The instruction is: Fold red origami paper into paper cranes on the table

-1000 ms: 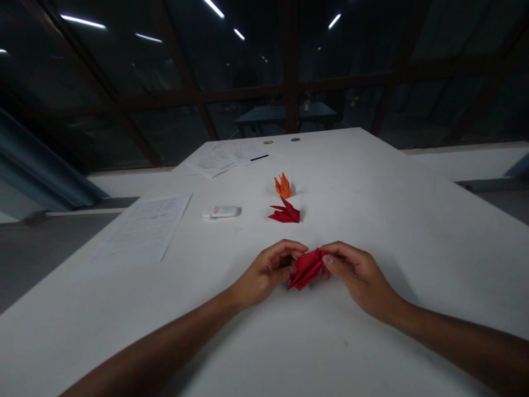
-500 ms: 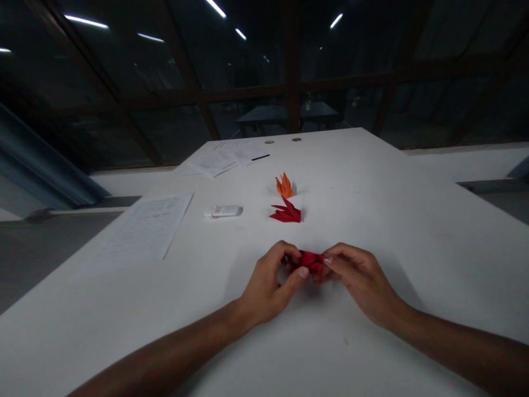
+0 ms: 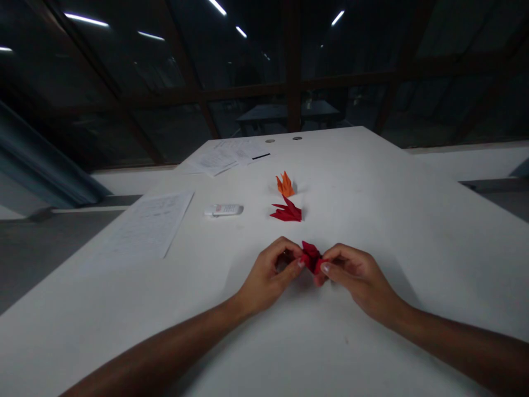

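Between my two hands is a small red folded paper piece (image 3: 311,256), its upper flap standing up and its sides spread. My left hand (image 3: 270,275) pinches its left side between thumb and fingers. On the right side, my right hand (image 3: 355,278) grips it with the thumb in front. The fingertips hide parts of the paper. Just beyond my hands lies a red origami piece (image 3: 288,210) with pointed flaps, and behind that stands an orange origami piece (image 3: 285,184), also pointed.
A white tube-like item (image 3: 223,210) with print lies left of the origami. Written sheets (image 3: 144,226) rest at the white table's (image 3: 413,231) left edge, with more papers (image 3: 225,157) and a black strip (image 3: 261,156) farther back. Dark windows stand behind the table.
The red paper has turned and opened up between my fingers, and its upper flap now rises. My left thumb has moved slightly up and left. Both hands still hold the paper.
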The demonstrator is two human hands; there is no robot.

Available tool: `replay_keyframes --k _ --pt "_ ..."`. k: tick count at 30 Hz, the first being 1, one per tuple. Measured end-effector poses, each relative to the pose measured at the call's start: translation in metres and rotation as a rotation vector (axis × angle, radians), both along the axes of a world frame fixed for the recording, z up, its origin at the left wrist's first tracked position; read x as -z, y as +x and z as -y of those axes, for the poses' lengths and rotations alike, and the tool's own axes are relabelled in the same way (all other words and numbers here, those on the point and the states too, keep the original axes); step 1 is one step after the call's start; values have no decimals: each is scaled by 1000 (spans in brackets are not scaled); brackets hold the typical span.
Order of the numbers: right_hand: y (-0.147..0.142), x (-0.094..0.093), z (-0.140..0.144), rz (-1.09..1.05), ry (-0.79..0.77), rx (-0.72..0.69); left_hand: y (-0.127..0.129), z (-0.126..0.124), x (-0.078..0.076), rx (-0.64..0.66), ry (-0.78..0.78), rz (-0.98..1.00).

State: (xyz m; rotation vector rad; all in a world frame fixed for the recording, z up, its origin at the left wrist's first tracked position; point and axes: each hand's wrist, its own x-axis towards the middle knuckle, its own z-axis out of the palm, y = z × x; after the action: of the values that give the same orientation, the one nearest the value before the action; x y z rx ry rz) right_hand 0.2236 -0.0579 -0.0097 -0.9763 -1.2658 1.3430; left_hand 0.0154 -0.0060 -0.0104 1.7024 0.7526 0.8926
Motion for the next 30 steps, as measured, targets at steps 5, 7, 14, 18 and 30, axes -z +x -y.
replay_keyframes --k 5,7,14,18,30 --pt "3 -1 1 -10 22 -75 0 -3 -1 21 -22 3" --pt "5 3 -1 -19 17 -74 -2 -5 -1 -3 -49 26" --pt "9 18 -10 -137 -5 -24 -5 -9 2 -16 -158 127" --pt "10 17 -8 -76 2 -44 -2 -7 2 -53 -259 123" --pt "17 15 -10 2 75 -59 -6 -16 -2 107 -262 59"
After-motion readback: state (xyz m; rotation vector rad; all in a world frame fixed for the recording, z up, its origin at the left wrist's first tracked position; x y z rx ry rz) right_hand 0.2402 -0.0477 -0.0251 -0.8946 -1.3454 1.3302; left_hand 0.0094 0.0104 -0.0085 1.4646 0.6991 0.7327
